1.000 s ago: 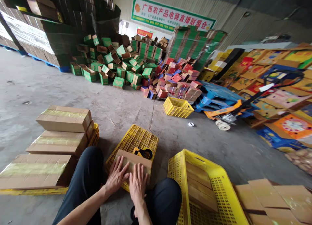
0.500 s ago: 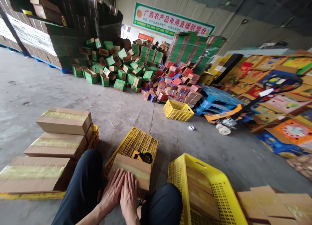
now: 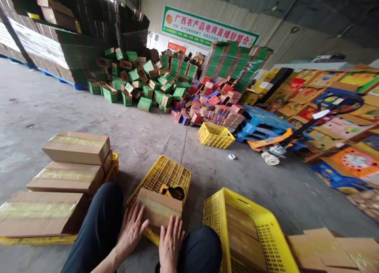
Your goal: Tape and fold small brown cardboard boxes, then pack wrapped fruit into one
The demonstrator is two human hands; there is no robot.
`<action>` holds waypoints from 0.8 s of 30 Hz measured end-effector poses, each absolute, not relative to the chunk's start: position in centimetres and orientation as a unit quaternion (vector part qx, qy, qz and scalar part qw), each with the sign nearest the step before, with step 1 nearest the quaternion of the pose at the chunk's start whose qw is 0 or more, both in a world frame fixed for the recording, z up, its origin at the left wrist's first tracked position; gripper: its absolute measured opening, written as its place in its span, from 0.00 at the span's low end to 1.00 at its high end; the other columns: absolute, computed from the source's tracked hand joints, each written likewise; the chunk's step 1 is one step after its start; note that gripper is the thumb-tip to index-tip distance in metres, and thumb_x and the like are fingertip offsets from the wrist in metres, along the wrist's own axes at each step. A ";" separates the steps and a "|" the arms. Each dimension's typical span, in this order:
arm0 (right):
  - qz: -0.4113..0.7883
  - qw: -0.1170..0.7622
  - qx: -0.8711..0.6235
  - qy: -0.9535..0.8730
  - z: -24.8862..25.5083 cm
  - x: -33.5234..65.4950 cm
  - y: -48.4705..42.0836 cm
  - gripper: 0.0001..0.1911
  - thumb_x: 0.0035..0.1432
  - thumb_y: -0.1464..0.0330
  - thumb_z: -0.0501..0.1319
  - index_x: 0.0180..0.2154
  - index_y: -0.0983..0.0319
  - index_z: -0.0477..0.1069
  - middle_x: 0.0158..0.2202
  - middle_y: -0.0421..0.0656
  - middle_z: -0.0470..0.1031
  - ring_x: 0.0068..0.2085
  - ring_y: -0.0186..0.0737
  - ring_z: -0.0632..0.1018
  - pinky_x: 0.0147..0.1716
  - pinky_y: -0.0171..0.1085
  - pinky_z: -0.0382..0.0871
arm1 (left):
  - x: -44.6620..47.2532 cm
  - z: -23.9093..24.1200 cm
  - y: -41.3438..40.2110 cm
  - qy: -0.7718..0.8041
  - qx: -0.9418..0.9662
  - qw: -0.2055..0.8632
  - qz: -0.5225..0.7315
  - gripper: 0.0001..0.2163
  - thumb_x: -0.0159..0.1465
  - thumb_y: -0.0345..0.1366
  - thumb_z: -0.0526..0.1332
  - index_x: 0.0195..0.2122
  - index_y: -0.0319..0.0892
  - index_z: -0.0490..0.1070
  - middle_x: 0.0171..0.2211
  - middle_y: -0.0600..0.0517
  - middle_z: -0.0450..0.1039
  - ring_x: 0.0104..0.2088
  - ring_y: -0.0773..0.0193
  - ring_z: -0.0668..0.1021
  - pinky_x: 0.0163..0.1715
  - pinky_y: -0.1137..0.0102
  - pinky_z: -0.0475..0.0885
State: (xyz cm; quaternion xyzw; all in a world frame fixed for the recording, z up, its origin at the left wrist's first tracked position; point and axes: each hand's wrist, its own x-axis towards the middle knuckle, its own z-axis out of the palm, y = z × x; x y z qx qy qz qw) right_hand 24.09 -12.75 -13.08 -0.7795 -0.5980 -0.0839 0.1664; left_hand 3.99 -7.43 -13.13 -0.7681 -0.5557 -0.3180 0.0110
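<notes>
In front of my knees a taped cardboard box [image 3: 161, 208] rests on an upturned yellow plastic crate [image 3: 174, 171]. My left hand [image 3: 132, 227] lies at the box's near left corner, fingers stretched and thumb apart. Toward the near right corner is my right hand [image 3: 171, 241], its fingers extended and pointing at the box edge. Neither hand grips anything. Just behind the box, a yellow and black tape dispenser [image 3: 173, 191] sits on the crate.
Taped boxes [image 3: 63, 176] are stacked on yellow crates at my left. On my right, a yellow crate [image 3: 274, 229] holds cardboard boxes, with flat cardboard [image 3: 328, 247] beyond it. Farther off are a small yellow crate [image 3: 215, 135], a pallet jack [image 3: 278, 146] and heaped green cartons [image 3: 145, 103].
My hands have moved apart from the middle of the box top, the left toward its left end and the right toward its right end. The box stays in place.
</notes>
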 end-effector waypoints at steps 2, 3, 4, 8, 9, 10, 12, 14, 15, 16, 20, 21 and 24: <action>-0.068 0.157 -0.765 -0.621 -13.1 23.2 -12.5 0.36 0.76 0.49 0.43 0.70 0.64 0.66 0.73 0.59 0.61 0.72 0.67 0.64 0.66 0.68 0.60 | 5.2 -13.4 -7.6 -0.538 -0.783 -0.007 -0.314 0.30 0.76 0.52 0.54 0.76 0.50 0.55 0.74 0.42 0.59 0.71 0.44 0.65 0.69 0.46 0.61; -0.057 0.156 -0.751 -0.639 -13.1 22.6 -12.4 0.34 0.76 0.51 0.44 0.70 0.62 0.65 0.73 0.57 0.61 0.72 0.66 0.64 0.67 0.67 0.60 | 5.7 -13.5 -7.6 -0.527 -0.791 -0.022 -0.311 0.30 0.75 0.53 0.55 0.75 0.51 0.57 0.74 0.43 0.58 0.72 0.43 0.64 0.68 0.46 0.63; -0.047 0.159 -0.735 -0.657 -13.3 22.0 -12.2 0.32 0.76 0.53 0.45 0.71 0.60 0.65 0.73 0.55 0.61 0.72 0.64 0.65 0.67 0.65 0.61 | 6.1 -13.6 -7.7 -0.517 -0.797 -0.039 -0.309 0.29 0.75 0.54 0.55 0.74 0.53 0.59 0.75 0.44 0.57 0.73 0.43 0.62 0.67 0.45 0.65; -0.058 0.212 -0.700 -0.680 -14.3 19.3 -11.3 0.28 0.76 0.61 0.45 0.69 0.58 0.68 0.70 0.51 0.67 0.69 0.59 0.70 0.65 0.60 0.67 | 6.2 -13.5 -7.4 -0.496 -0.806 -0.102 -0.306 0.28 0.75 0.53 0.55 0.75 0.59 0.56 0.74 0.49 0.59 0.74 0.45 0.61 0.66 0.45 0.68; -0.069 0.226 -0.695 -0.679 -14.4 18.9 -11.1 0.27 0.76 0.62 0.46 0.68 0.58 0.69 0.69 0.51 0.69 0.68 0.59 0.70 0.65 0.59 0.67 | 5.8 -13.3 -7.3 -0.492 -0.808 -0.110 -0.304 0.28 0.75 0.53 0.55 0.75 0.59 0.55 0.73 0.50 0.61 0.73 0.47 0.63 0.67 0.46 0.67; -0.082 0.240 -0.689 -0.679 -14.5 18.6 -10.9 0.27 0.75 0.63 0.46 0.68 0.57 0.69 0.69 0.51 0.70 0.68 0.58 0.71 0.64 0.59 0.68 | 5.5 -13.2 -7.1 -0.489 -0.810 -0.111 -0.303 0.28 0.75 0.53 0.55 0.75 0.60 0.55 0.73 0.50 0.62 0.72 0.48 0.65 0.67 0.47 0.67; -0.099 0.257 -0.672 -0.687 -14.0 18.7 -10.5 0.26 0.75 0.64 0.48 0.68 0.56 0.69 0.67 0.50 0.72 0.67 0.58 0.72 0.64 0.59 0.68 | 4.7 -12.8 -6.7 -0.488 -0.813 -0.104 -0.301 0.27 0.75 0.54 0.55 0.74 0.61 0.57 0.72 0.51 0.64 0.70 0.50 0.68 0.68 0.49 0.67; -0.095 0.255 -0.661 -0.699 -12.9 19.2 -10.1 0.25 0.75 0.64 0.49 0.68 0.54 0.70 0.66 0.48 0.74 0.65 0.56 0.73 0.64 0.58 0.67 | 4.3 -12.3 -6.2 -0.499 -0.808 -0.095 -0.298 0.25 0.75 0.54 0.55 0.72 0.60 0.63 0.71 0.50 0.66 0.68 0.51 0.70 0.67 0.51 0.68; -0.084 0.248 -0.660 -0.704 -12.2 19.5 -9.9 0.24 0.75 0.64 0.50 0.67 0.52 0.70 0.65 0.46 0.75 0.64 0.55 0.74 0.64 0.57 0.67 | 4.3 -11.9 -6.0 -0.501 -0.807 -0.094 -0.298 0.24 0.75 0.54 0.55 0.70 0.60 0.65 0.70 0.50 0.67 0.68 0.51 0.71 0.66 0.51 0.69; -0.071 0.239 -0.662 -0.707 -11.5 19.8 -9.6 0.24 0.74 0.64 0.50 0.66 0.51 0.71 0.64 0.46 0.76 0.62 0.54 0.76 0.63 0.56 0.68 | 4.3 -11.5 -5.7 -0.500 -0.808 -0.094 -0.298 0.23 0.75 0.54 0.56 0.68 0.59 0.68 0.68 0.50 0.69 0.67 0.50 0.72 0.65 0.51 0.69; -0.049 0.216 -0.672 -0.707 -10.0 19.9 -8.2 0.24 0.74 0.64 0.50 0.65 0.50 0.72 0.64 0.48 0.75 0.60 0.54 0.76 0.62 0.56 0.68 | 4.9 -9.7 -3.9 -0.476 -0.818 -0.105 -0.305 0.17 0.77 0.50 0.55 0.60 0.57 0.77 0.57 0.49 0.78 0.58 0.52 0.76 0.60 0.52 0.73; -0.051 0.210 -0.673 -0.707 -10.1 19.8 -7.8 0.24 0.74 0.64 0.50 0.66 0.51 0.72 0.65 0.48 0.74 0.61 0.55 0.76 0.62 0.56 0.68 | 5.0 -9.3 -3.4 -0.480 -0.815 -0.107 -0.307 0.17 0.77 0.49 0.54 0.59 0.55 0.78 0.54 0.48 0.79 0.55 0.52 0.76 0.58 0.54 0.74; -0.050 0.181 -0.683 -0.706 -10.9 19.5 -6.9 0.26 0.74 0.64 0.50 0.68 0.49 0.69 0.68 0.48 0.71 0.66 0.56 0.72 0.65 0.59 0.64 | 5.1 -9.0 -2.3 -0.493 -0.805 -0.102 -0.314 0.18 0.76 0.49 0.55 0.60 0.52 0.77 0.49 0.46 0.79 0.49 0.53 0.77 0.54 0.56 0.76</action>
